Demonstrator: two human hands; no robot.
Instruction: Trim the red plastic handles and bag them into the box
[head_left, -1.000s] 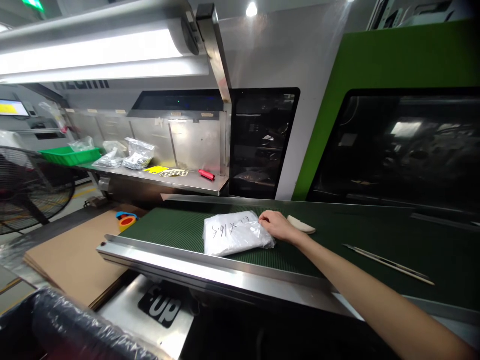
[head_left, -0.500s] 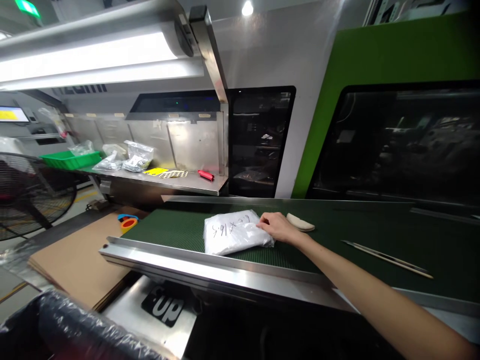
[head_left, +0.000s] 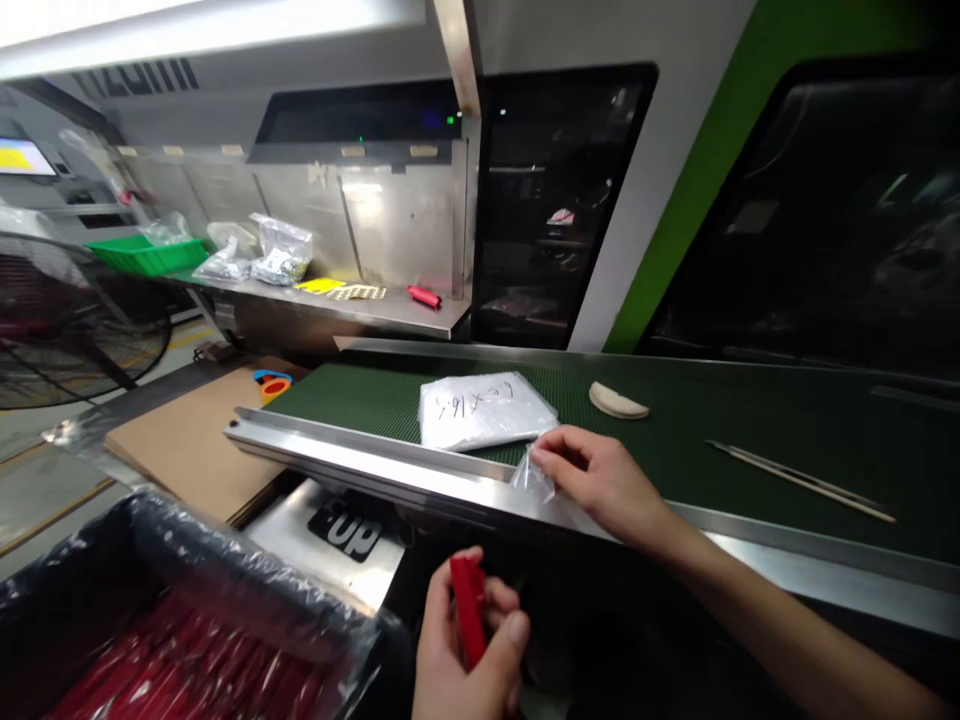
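My left hand (head_left: 472, 640) is closed around a red plastic part (head_left: 469, 608) in front of the conveyor's metal edge. The part's exact kind I cannot make out. My right hand (head_left: 596, 480) pinches a clear plastic bag (head_left: 534, 482) between thumb and fingers, over the conveyor's near rail. Just behind that bag, a white pack of plastic bags (head_left: 480, 410) with handwriting on it lies on the green conveyor belt (head_left: 360, 400).
A lined bin (head_left: 187, 560) with red wrapped parts stands at lower left. Cardboard sheets (head_left: 180, 440) carry a tape roll (head_left: 274, 388). On the belt lie a beige half-round pad (head_left: 619, 401) and thin sticks (head_left: 802, 482). A shelf (head_left: 390, 312) holds bags and a red part (head_left: 424, 296).
My right hand has left the white pack and come toward me with a clear bag. My left hand has come into view with a red part. The view has tilted down.
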